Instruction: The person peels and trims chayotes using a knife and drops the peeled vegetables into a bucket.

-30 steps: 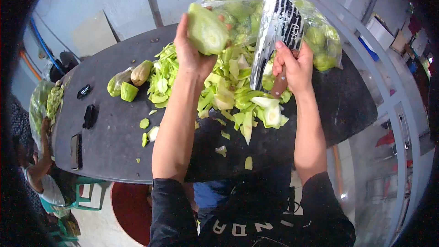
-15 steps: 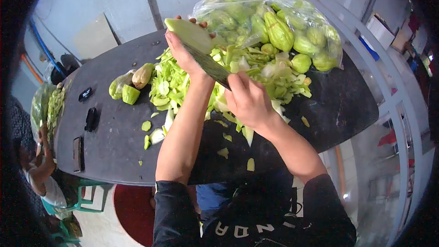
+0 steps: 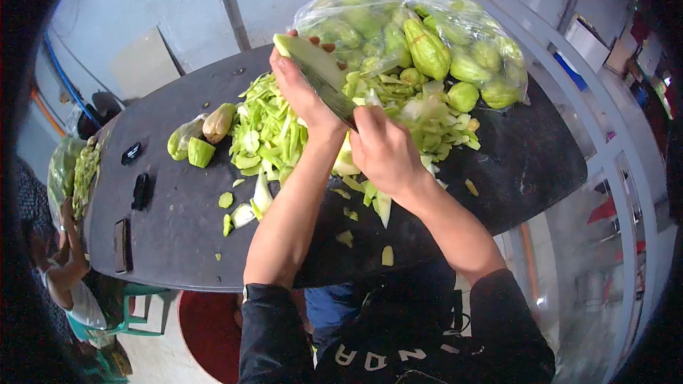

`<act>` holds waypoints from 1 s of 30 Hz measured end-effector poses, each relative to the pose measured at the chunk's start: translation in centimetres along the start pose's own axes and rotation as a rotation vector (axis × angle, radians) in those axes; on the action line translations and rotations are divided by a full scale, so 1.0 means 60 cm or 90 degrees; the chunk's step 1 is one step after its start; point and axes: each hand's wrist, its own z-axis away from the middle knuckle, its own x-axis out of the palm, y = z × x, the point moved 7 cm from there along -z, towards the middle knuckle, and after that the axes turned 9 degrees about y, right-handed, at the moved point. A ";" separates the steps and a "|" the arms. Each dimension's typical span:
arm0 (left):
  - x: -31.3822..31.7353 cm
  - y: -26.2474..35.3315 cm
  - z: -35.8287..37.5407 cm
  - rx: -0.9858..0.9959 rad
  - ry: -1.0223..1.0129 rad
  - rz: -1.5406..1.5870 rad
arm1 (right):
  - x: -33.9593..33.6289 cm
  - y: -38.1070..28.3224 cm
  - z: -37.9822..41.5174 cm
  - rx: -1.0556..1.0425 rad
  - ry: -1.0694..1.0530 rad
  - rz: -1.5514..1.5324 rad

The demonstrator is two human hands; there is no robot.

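My left hand [image 3: 299,94] is raised over the middle of the table, wrapped round a peeled pale-green chayote [image 3: 310,55]. A knife [image 3: 339,103] lies with its broad, wet-looking blade along the chayote's lower side. My right hand [image 3: 386,151] is closed on its handle, which the fingers mostly hide. Beneath both hands spreads a heap of green chayote slices and peelings [image 3: 269,122]. A clear plastic bag [image 3: 518,57] of whole chayotes [image 3: 427,50] stands just behind the heap.
Left of the heap lie a few loose chayotes [image 3: 218,121] and a cut piece [image 3: 200,152]. Dark small objects [image 3: 140,191] rest on the black table [image 3: 188,227]. A metal railing [image 3: 605,153] runs along the right. Another person [image 3: 71,270] is at far left beside bagged greens [image 3: 64,167].
My left hand and the chayote have shifted slightly right and down, and the blade now sits further up along it. My right hand has barely moved. The view has shifted slightly.
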 end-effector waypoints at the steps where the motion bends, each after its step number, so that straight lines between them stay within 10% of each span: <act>1: 0.001 -0.008 0.006 -0.032 0.000 0.017 | -0.001 0.002 0.000 0.010 0.003 0.005; 30: 0.027 -0.007 0.026 0.030 -0.120 -0.135 | -0.013 0.003 -0.004 0.051 0.003 0.016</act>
